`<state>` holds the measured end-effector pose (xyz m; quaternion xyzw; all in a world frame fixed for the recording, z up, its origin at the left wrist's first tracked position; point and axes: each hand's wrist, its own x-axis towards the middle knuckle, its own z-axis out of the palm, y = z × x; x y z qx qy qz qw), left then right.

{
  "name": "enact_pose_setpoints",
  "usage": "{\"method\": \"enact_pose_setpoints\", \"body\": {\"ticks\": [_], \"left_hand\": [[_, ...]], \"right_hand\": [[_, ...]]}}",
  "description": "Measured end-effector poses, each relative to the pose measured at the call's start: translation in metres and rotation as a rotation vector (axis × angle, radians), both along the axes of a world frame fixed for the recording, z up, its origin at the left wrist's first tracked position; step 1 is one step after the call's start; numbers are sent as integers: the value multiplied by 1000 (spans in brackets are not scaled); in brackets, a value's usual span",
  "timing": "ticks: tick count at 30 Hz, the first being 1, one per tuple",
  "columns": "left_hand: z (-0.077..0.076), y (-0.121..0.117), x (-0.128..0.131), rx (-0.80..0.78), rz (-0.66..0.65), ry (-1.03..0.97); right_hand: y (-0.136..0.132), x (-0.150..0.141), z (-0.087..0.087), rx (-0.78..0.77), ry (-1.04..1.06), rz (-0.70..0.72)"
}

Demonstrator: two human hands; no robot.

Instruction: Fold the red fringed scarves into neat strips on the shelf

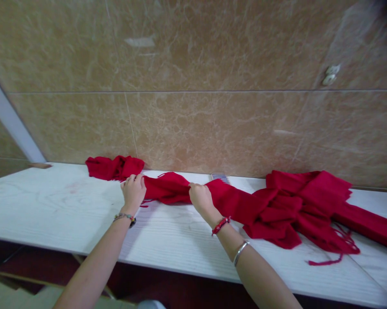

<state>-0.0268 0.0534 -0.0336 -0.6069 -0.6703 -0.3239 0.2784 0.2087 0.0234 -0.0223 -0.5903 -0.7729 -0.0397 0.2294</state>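
A long red scarf with fringe at its left end lies stretched across the white table. My left hand is closed on that left end. Farther right along the same cloth, my right hand is closed in a fist, gripping the scarf's near edge. The stretch between my hands is loosely bunched, and fringe strands stick out beside my left hand. To the right, the cloth runs into a crumpled red pile. Just beyond my left hand sits a smaller folded red cloth.
Beyond the white table rises a brown tiled wall. A flat phone-like object, partly blurred, lies behind the scarf. A folded red strip extends off the right edge. A wall socket is at upper right.
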Motion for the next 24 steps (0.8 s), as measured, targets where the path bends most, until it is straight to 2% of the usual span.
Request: {"method": "enact_pose_setpoints", "body": {"ticks": [2,5,6,8,10,14,21,24], "left_hand": [[0,-5,16,3,-253,59],[-6,-9,39,-120,-693,123],[-8,-8,43,-158,-786,116],[-13,-5,46,-166,-869,46],[-15,0,40,-99,-845,-66],[-10,4,25,9,-655,-185],[1,1,6,207,-280,-303],[2,3,-4,165,-141,-264]], "right_hand": [[0,-3,-1,0,10,29],[1,-4,-1,42,76,101],[1,-4,-1,54,89,126],[3,0,1,59,52,148],[4,5,2,9,-64,109],[6,13,1,-106,-217,14],[5,36,14,199,-132,-114],[9,49,21,269,61,-161]]}}
